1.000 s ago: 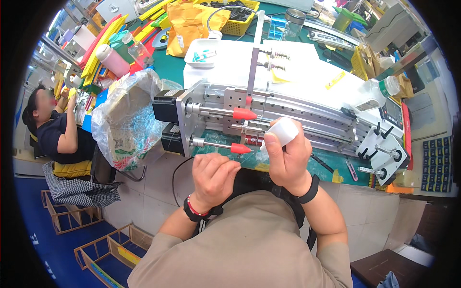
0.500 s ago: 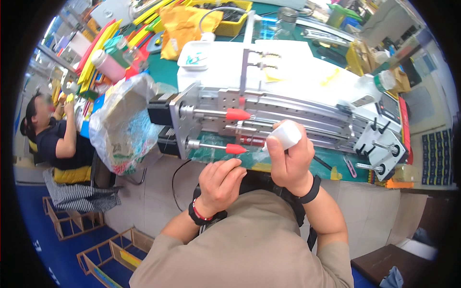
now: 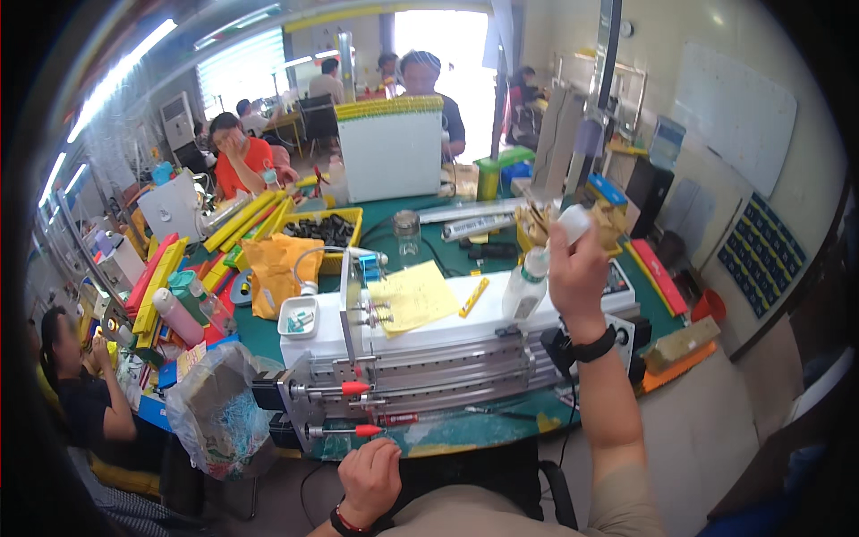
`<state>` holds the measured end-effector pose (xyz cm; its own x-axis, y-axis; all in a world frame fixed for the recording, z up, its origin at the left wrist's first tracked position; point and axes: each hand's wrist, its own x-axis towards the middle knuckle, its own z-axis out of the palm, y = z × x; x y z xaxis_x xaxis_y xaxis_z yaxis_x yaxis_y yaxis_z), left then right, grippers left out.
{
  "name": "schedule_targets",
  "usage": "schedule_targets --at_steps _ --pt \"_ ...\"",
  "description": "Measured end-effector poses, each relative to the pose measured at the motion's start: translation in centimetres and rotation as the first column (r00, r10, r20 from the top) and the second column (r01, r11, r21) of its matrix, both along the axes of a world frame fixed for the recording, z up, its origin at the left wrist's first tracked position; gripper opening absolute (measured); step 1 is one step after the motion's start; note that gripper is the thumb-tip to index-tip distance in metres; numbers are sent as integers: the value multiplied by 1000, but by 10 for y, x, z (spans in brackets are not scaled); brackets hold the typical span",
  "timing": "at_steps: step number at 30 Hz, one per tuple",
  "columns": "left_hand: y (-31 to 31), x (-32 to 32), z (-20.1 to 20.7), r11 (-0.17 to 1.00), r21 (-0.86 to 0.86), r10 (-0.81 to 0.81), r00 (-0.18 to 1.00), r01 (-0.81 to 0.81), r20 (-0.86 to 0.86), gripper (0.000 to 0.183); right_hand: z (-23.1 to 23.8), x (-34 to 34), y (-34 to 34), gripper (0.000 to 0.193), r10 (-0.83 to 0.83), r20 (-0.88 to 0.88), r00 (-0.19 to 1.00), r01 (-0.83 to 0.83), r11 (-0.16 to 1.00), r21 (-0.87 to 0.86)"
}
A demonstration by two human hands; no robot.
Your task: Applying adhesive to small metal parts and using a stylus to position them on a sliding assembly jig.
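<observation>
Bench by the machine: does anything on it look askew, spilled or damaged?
I see no clear spill or damage. The yellow paper lies askew, its edges angled to the white surface beneath, and the orange envelope looks crumpled. Nothing else stands out.

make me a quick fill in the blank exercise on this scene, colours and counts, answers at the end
1. The container raised in the right hand is ____ in colour.
2. The left hand is just below the lower cone-shaped tip, which is ____ in colour.
3. Cone-shaped tips visible on the metal rig number ____.

Missing words: white; red; two
</observation>
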<state>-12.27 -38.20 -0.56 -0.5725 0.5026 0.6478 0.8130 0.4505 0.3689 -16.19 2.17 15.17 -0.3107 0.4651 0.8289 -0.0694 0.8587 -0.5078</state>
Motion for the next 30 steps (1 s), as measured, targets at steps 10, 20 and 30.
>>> schedule_targets --at_steps 10,20,30 --pt "7 -33 41 973 92 -228 865 210 447 5 -57 99 -54 15 285 202 937 -300 953 45" --pt "1 -61 72 872 -357 -303 941 337 149 18 -225 145 -82 20 96 732 675 -216 974 72" --pt "-8 -93 79 766 -468 -439 891 440 118 32 -153 152 -92 21 867 497 20 -266 484 -834"
